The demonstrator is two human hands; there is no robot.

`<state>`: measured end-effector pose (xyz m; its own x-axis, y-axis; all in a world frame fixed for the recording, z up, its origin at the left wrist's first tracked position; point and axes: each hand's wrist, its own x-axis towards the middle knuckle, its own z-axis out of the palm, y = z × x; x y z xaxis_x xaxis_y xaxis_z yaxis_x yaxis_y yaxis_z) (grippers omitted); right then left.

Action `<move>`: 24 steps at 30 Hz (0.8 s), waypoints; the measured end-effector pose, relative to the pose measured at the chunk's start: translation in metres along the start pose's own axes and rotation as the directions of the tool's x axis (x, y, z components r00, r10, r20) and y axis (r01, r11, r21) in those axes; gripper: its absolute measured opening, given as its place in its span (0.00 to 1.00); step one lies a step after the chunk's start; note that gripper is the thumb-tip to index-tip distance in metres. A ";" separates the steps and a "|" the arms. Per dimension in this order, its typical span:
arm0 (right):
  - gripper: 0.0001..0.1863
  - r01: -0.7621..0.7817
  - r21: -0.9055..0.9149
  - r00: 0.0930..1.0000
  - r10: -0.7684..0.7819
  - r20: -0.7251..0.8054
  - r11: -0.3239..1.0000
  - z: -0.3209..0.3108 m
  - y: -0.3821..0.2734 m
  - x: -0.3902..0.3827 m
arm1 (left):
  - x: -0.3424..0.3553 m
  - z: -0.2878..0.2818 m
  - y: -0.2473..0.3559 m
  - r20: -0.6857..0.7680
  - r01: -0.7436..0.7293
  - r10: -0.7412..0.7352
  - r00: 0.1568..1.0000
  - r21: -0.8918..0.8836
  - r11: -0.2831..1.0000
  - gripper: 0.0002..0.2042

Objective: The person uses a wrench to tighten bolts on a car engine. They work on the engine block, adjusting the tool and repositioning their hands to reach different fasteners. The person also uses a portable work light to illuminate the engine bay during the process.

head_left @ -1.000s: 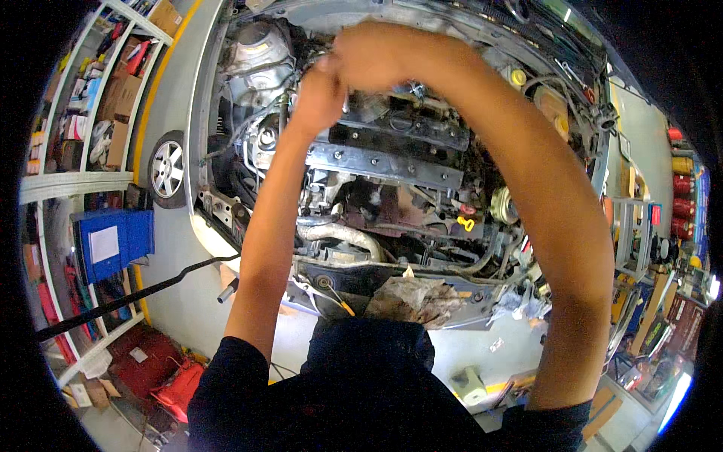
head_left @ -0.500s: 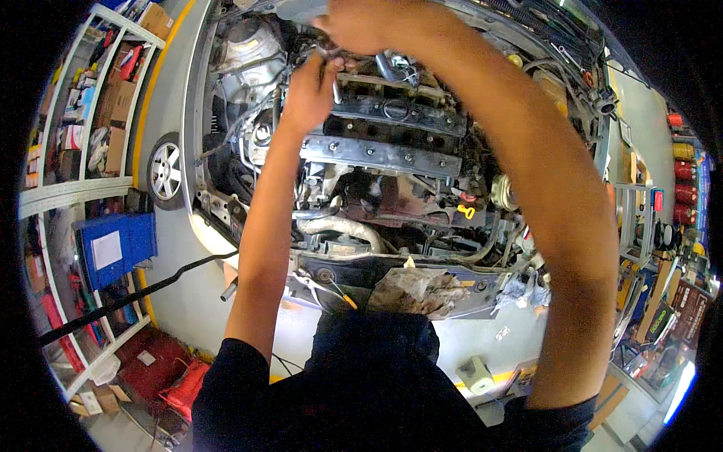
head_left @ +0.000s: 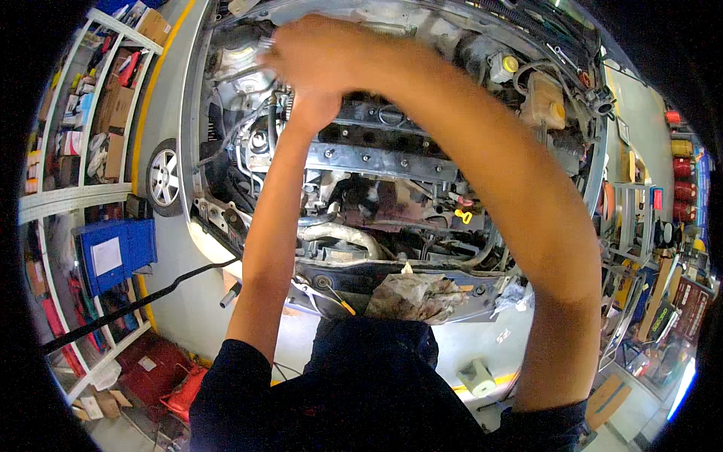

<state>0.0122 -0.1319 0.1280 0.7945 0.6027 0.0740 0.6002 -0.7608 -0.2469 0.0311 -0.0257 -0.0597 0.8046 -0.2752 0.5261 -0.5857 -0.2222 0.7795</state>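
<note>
Silver-and-black engine, right hand blurred over left hand, near the bay's far-left corner, fingers' spread and grip I can't tell

Right hand blurred, hiding much of left hand; whether either grips anything, cannot tell.

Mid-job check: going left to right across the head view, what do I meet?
Blue box, wheel, left hand, yellow loop handle, small white reservoir, larger tan tank, red canisters. The right hand overlaps the left one, so I leave it out.
</note>
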 end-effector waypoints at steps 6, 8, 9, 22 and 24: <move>0.20 -0.266 -0.256 0.934 0.315 0.171 0.929 -0.009 0.022 -0.026 | 0.004 -0.040 0.009 0.017 0.112 -0.120 0.993 0.258 0.960 0.20; 0.22 -0.329 -0.165 0.941 0.337 0.027 0.930 -0.013 0.006 -0.028 | 0.012 -0.045 0.005 -0.052 0.195 -0.189 0.981 0.198 0.961 0.21; 0.23 -0.318 -0.152 0.947 0.320 -0.013 0.936 -0.008 0.012 -0.028 | 0.012 -0.042 0.007 -0.010 0.190 -0.193 0.981 0.242 0.951 0.21; 0.23 -0.232 -0.113 0.949 0.199 -0.243 0.966 0.037 0.016 0.015 | 0.001 -0.025 0.032 0.257 -0.197 0.138 0.956 0.218 0.956 0.08; 0.19 -0.314 0.027 0.922 0.312 -0.228 0.949 0.037 0.027 0.018 | -0.001 -0.033 0.045 0.298 -0.089 0.016 0.954 0.234 0.968 0.07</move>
<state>0.0391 -0.1328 0.0872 0.9412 0.2639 0.2111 0.3174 -0.9048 -0.2839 0.0073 -0.0042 -0.0135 0.7298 -0.5448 0.4130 -0.6612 -0.4092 0.6288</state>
